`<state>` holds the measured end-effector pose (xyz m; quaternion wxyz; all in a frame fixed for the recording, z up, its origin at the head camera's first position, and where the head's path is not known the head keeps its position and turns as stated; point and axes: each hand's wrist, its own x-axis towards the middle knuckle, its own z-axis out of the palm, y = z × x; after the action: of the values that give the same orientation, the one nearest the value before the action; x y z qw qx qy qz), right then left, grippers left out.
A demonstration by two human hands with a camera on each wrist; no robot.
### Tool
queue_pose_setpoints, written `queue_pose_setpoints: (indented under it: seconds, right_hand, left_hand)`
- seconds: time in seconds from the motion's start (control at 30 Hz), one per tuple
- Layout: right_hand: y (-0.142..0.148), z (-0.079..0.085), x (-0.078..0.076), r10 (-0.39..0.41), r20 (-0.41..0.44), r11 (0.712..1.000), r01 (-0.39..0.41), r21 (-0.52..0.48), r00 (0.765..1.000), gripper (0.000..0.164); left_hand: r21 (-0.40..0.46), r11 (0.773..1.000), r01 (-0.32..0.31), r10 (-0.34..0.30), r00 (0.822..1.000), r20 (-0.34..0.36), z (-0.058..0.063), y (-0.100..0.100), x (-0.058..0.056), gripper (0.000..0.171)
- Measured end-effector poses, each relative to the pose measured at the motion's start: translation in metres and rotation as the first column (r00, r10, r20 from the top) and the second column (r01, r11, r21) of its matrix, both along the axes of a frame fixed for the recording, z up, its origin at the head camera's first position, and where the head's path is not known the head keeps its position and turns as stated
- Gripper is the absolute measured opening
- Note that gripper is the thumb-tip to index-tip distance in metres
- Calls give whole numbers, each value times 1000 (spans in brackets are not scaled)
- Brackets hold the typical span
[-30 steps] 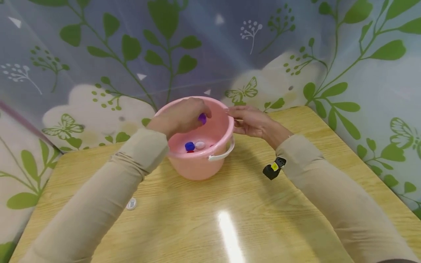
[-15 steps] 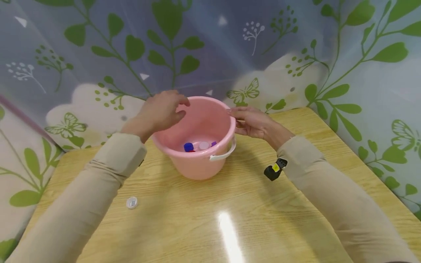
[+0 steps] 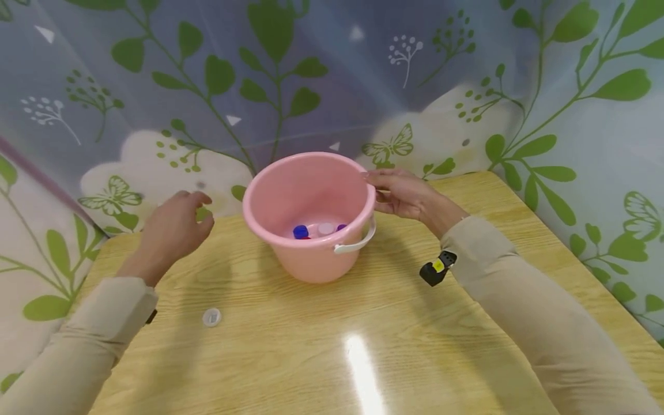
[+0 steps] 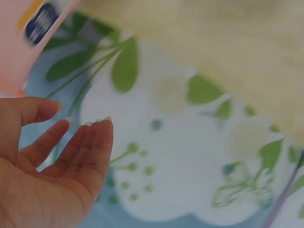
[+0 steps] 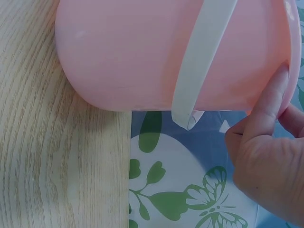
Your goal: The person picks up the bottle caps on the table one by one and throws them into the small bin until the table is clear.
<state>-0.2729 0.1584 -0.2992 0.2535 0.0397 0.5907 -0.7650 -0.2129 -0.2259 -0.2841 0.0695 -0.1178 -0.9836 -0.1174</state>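
Observation:
A pink bucket [image 3: 313, 262] stands upright on the table, its white handle [image 3: 358, 242] hanging down at the front right. On its floor lie a blue cap [image 3: 300, 231], a white cap [image 3: 326, 229], a purple cap [image 3: 340, 227] and a sliver of something red. My right hand [image 3: 404, 193] pinches the bucket's right rim; the right wrist view shows a finger [image 5: 268, 102] along the outer wall below the lip. Away to the bucket's left, my left hand [image 3: 173, 227] hovers over the table with relaxed fingers and holds nothing, as its palm [image 4: 52, 194] confirms.
A round white cap [image 3: 211, 317] lies on the wooden table [image 3: 290, 351], left of centre and nearer than the bucket. Walls covered in a leaf-and-butterfly print [image 3: 332, 69] rise right behind the table's back edge and along both sides.
My left hand let go of a purple cap inside the bucket, came out over the rim and moved left and nearer. My right hand has stayed on the rim.

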Motion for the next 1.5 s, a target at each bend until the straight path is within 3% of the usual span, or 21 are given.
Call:
queue_pose_setpoints:
  seconds: [0.17, 0.37, 0.57, 0.77, 1.0, 1.2, 1.5]
  right_hand:
    - [-1, 0, -1, -12, 3, 1000, 12, -4, 1000, 35]
    - [-1, 2, -1, -15, 0, 1000, 15, 1, 1000, 38]
    - [0, 4, 0, -29, 3, 1000, 29, 0, 1000, 38]
    - [-1, 3, 0, -30, -1, 1000, 30, -7, 1000, 38]
    - [-3, 1, -1, -25, -5, 1000, 25, -12, 1000, 38]
    - [-2, 0, -1, -20, -5, 1000, 20, -1, 1000, 42]
    - [-2, -4, 0, -22, 0, 1000, 22, -5, 1000, 37]
  left_hand:
    - [-17, 999, 39, -37, 994, 99, -33, -16, 25, 32]
    - [11, 997, 71, -72, 986, 152, -67, -19, 56, 30]
    - [22, 997, 78, -81, 975, 206, -92, -18, 75, 36]
    - [2, 993, 122, -120, 977, 179, -102, -22, 83, 31]
    - [19, 980, 196, -197, 966, 170, -113, -31, 86, 14]
    - [-29, 973, 229, -224, 967, 119, -113, -29, 86, 12]
    - [-25, 972, 235, -230, 965, 125, -114, -24, 87, 16]
